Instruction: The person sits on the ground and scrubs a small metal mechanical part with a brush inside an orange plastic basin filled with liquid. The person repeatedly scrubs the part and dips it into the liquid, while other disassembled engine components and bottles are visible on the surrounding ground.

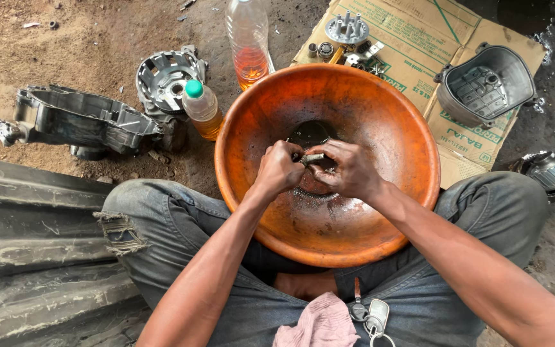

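Note:
A large orange bowl (387,135) rests between my knees, with a dark pool of liquid (309,133) at its bottom. Over the bowl's middle, my left hand (279,168) and my right hand (348,168) meet on a small grey metal part (311,157). Both hands have their fingers closed on it, the left at one end, the right around the other. What the part is cannot be made out.
Two plastic bottles of amber liquid (202,108) (248,40) stand behind the bowl. Engine casings (78,119) (165,76) lie at the left on dirt. Flattened cardboard (419,45) holds small metal parts (348,31) and a grey cover (486,83). A pink rag (319,324) and keys (370,316) lie on my lap.

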